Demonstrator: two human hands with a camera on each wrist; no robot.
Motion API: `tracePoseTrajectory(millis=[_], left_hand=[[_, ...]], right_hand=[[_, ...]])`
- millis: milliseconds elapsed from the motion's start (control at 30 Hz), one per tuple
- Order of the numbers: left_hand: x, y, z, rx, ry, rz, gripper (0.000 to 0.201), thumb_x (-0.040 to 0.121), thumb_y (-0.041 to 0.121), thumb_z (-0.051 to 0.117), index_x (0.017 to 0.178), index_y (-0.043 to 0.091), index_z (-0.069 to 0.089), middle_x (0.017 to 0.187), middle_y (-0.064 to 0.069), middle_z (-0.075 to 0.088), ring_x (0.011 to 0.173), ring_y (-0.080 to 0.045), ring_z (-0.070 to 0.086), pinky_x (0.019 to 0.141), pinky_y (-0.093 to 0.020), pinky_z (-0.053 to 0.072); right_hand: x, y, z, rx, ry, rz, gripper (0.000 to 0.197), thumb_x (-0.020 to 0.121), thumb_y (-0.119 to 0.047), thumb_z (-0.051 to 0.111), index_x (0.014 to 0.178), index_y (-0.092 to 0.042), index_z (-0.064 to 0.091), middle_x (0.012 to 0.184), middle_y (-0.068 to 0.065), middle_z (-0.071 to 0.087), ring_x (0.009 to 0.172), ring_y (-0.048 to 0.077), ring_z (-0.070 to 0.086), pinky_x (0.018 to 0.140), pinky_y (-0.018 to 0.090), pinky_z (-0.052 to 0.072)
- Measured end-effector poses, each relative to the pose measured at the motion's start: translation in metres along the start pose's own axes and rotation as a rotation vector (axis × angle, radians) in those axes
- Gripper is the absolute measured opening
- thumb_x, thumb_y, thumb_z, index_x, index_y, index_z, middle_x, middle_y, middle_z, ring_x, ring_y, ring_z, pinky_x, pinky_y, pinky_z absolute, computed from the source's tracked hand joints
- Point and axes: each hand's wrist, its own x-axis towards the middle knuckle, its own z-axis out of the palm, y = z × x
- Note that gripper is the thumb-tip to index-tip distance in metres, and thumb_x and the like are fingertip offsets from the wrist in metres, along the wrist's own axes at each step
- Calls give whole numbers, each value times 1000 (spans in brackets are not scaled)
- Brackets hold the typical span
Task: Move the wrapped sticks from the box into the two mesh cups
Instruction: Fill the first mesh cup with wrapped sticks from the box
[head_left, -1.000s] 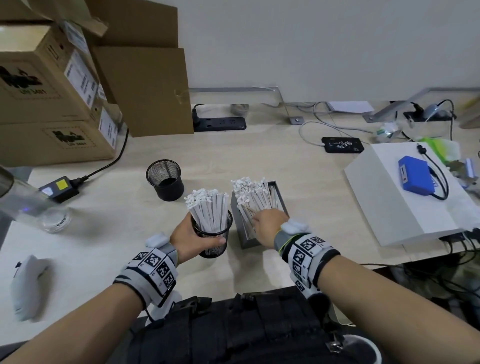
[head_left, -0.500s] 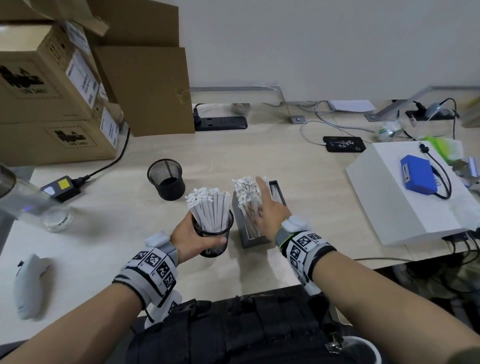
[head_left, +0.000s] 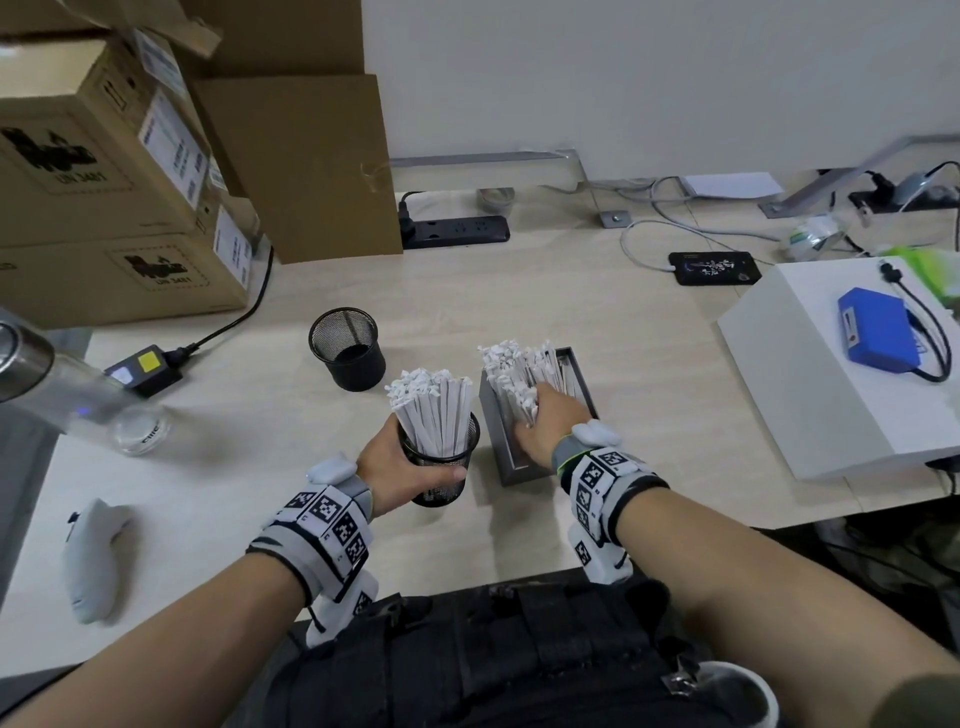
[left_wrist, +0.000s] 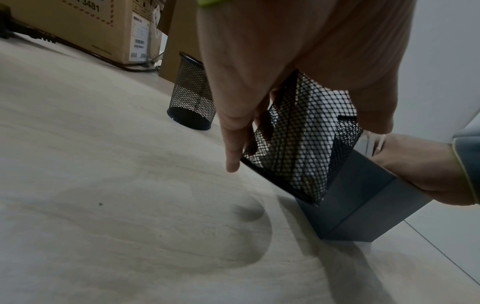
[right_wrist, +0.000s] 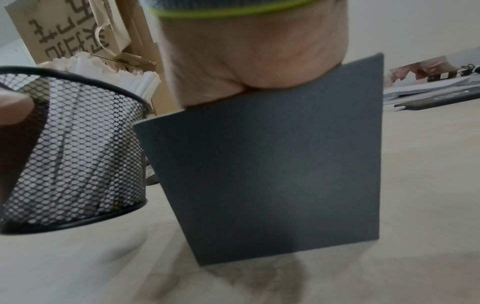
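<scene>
Two cardboard boxes (head_left: 104, 171) stand on the pale wooden desk (head_left: 597, 322).

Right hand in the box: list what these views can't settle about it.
- Fingers: head view, right hand reaches into the box, sticks cover its fingers.
- Grip: right wrist view, palm and box wall block it.
- Stick count: too dense.

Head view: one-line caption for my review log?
Left hand holds stick-filled black mesh cup; right hand reaches into grey box of white wrapped sticks.
</scene>
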Motion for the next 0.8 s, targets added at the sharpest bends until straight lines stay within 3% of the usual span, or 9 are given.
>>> tracePoseTrajectory(millis=[133,233,267,400,467,533,600,667,800], left_hand=[[2,1,0,9,12,12,105,46,46,89,137,25,43,129,7,60,120,-13,54,103,-34,42],[5,2,1,-1,22,19,99,52,36,92,138,23,43,128,6,60,119,-13,54,101,-31,41],[5,2,1,-2,25,20,99,53,34,92,138,22,44,128,6,60,119,-13,54,101,-31,41],[6,5,1,-2,21,15,109,43,48,89,138,22,43,128,6,61,119,-13,55,101,-32,43],[5,6,1,-5,17,22,108,44,47,90,138,21,43,128,6,61,119,-13,56,100,-31,43],[6,8,1,-12,13,29,101,52,34,93,139,20,43,128,5,61,119,-14,56,99,-31,42],[6,10,1,-19,12,35,98,54,30,94,138,21,43,127,4,61,119,-15,56,101,-32,42],[6,13,1,-19,8,41,106,46,42,92,138,22,44,127,5,61,119,-14,56,104,-35,43],[5,17,0,-34,-3,55,112,38,51,87,137,24,43,126,6,62,119,-14,56,105,-36,43]], right_hand=[[-2,1,-10,97,0,-35,57,86,-39,61,137,-20,41,92,7,68,89,30,65,69,29,48],[-8,3,-20,110,7,-41,46,88,-52,57,118,-17,56,104,10,68,96,31,64,74,30,46],[-8,4,-22,117,15,-29,42,91,-51,53,113,-15,58,107,11,67,99,32,63,75,30,44],[-3,11,-22,134,-7,10,52,86,-30,54,136,-15,49,108,11,70,97,33,64,77,31,49],[-2,13,-24,150,4,6,31,84,-30,56,110,-14,61,96,10,70,85,31,63,68,29,45],[-3,11,-31,132,12,0,22,86,-37,59,80,-17,53,78,6,63,74,28,56,64,28,40],[-4,10,-38,108,27,2,43,82,-55,64,74,-16,47,68,3,54,67,25,53,61,31,39],[-2,10,-42,94,28,9,54,76,-64,66,67,-15,43,66,3,52,64,24,53,58,31,40],[-2,11,-47,93,41,5,50,82,-57,63,64,-15,41,65,2,51,65,27,53,58,30,39]])
